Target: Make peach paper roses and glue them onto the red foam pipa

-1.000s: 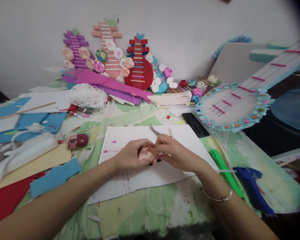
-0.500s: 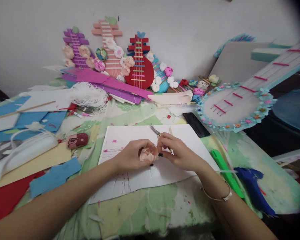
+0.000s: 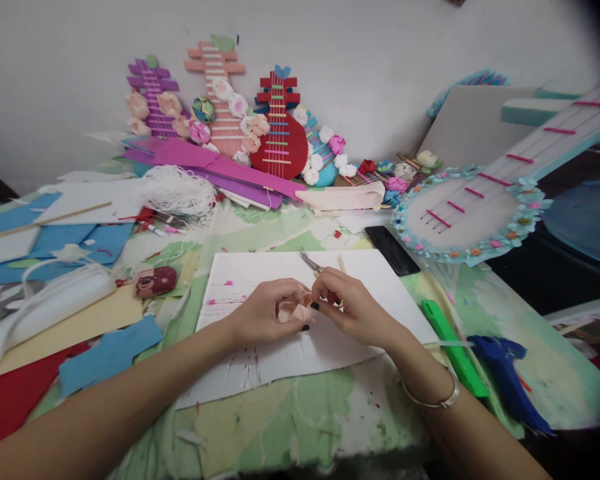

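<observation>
- the left hand (image 3: 267, 308) had its grip curled around a pale pink paper flower (image 3: 301, 312).
- the right hand (image 3: 355, 308) had bent fingertips at the flower's right edge; whether its grip pinched a petal could not be told.
- the flower sat between both hands, over a white board (image 3: 260, 270) on the bench (image 3: 330, 417).
- scissors (image 3: 310, 260) lay on the board, partly hidden by the right hand.
- a blue glue gun (image 3: 507, 380) lay beside a green tool (image 3: 454, 348).

The flower (image 3: 300, 313) is pale peach, the board (image 3: 330, 348) white with magenta streaks.
</observation>
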{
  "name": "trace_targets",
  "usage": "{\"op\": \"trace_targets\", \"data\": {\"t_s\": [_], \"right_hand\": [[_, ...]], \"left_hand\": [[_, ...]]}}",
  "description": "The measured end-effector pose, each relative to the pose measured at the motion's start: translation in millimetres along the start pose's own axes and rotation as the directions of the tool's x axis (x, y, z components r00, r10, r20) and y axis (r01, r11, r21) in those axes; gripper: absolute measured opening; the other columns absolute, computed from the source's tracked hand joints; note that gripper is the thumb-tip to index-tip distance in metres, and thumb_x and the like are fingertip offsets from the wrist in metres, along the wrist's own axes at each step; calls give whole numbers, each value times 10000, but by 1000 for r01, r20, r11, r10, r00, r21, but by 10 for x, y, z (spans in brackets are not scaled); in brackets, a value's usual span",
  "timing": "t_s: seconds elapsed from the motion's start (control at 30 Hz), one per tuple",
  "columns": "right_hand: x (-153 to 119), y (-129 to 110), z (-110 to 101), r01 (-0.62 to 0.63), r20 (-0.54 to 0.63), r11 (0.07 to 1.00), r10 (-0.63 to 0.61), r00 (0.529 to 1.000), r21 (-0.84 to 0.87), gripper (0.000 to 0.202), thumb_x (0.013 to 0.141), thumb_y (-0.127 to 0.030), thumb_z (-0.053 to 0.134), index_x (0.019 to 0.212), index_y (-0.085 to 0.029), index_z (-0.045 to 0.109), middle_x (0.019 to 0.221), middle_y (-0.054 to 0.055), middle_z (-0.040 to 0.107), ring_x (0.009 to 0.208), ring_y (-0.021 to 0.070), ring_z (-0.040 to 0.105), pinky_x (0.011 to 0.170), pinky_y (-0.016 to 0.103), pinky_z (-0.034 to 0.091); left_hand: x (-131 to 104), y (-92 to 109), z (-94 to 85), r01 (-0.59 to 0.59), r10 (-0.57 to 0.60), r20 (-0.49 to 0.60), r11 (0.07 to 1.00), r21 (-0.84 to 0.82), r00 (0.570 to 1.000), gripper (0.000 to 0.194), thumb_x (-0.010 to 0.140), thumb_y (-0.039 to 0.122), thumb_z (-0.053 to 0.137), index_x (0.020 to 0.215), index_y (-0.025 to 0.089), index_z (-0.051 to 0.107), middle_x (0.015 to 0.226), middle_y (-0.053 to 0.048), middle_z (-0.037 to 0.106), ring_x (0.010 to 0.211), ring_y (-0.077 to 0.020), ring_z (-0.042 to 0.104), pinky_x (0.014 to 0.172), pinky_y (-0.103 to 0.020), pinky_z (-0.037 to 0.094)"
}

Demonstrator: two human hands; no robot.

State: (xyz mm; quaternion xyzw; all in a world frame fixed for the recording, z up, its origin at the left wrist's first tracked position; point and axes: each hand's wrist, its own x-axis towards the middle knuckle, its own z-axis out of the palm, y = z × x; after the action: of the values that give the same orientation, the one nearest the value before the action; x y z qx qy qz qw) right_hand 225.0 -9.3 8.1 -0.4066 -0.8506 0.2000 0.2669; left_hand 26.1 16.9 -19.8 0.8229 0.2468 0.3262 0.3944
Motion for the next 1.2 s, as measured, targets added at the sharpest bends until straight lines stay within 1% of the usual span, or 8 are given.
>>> {"op": "trace_targets", "data": {"t_s": [0.23,0.37,0.5,0.6,0.7,0.8,0.97,1.2], "right_hand": [[-1,-30,53,-81,-85,996,83,993,34,72,810,-117,514,804,-189,515,607,-50,442,566,92,428,552,225,333],[-29,5,94,-120,-130,974,147,981,191,45,837,-160,521,862,-195,533,643,-38,524,577,85,510,566,216,402],[-47,47,83,-170,-185,835,306,934,523,54,851,-221,541,892,-191,519,690,-5,621,611,113,616,594,245,491],[-45,76,45,-212,-147,714,406,902,667,127,786,-242,639,807,-176,533,648,0,633,586,123,629,558,241,501],[-44,109,35,-273,-41,675,411,911,686,158,732,-247,700,742,-154,573,624,9,637,582,117,625,568,236,501],[-48,128,80,-311,33,698,382,924,645,153,730,-262,708,744,-139,618,649,31,657,612,120,630,600,250,508],[-34,99,178,-273,19,685,354,935,676,168,741,-293,704,771,-143,634,677,34,674,621,122,643,610,262,530],[-15,57,210,-249,-34,617,410,911,747,194,719,-312,726,746,-157,613,659,19,678,592,119,654,597,264,558]], "left_hand": [[3,-17,0,-3,3,-9,997,-80,1000,65,711,135,608,755,145,561,855,-58,598,733,-134,532,634,-246,417],[2,-48,-13,29,-34,-31,990,-138,999,89,711,159,635,766,145,566,928,-84,619,826,-167,576,717,-282,455],[4,-65,-28,61,-76,-80,983,-175,994,133,708,202,668,777,141,571,981,-115,629,908,-204,593,793,-332,471],[6,-57,-30,79,-102,-109,976,-201,989,137,704,197,673,762,139,563,983,-118,621,929,-206,596,809,-331,477],[8,-53,-27,94,-126,-119,964,-247,985,136,707,191,669,754,140,553,997,-119,612,948,-203,599,822,-324,483],[9,-60,-26,92,-125,-113,961,-260,986,139,712,201,674,750,138,556,1017,-130,612,977,-213,598,828,-326,485],[12,-75,-31,43,-70,-114,975,-220,991,101,721,188,669,745,136,586,1037,-141,621,1023,-226,588,835,-331,484],[13,-83,-35,-39,22,-162,995,-97,987,74,717,155,663,767,147,610,1046,-132,646,1006,-219,605,859,-343,475]]}}
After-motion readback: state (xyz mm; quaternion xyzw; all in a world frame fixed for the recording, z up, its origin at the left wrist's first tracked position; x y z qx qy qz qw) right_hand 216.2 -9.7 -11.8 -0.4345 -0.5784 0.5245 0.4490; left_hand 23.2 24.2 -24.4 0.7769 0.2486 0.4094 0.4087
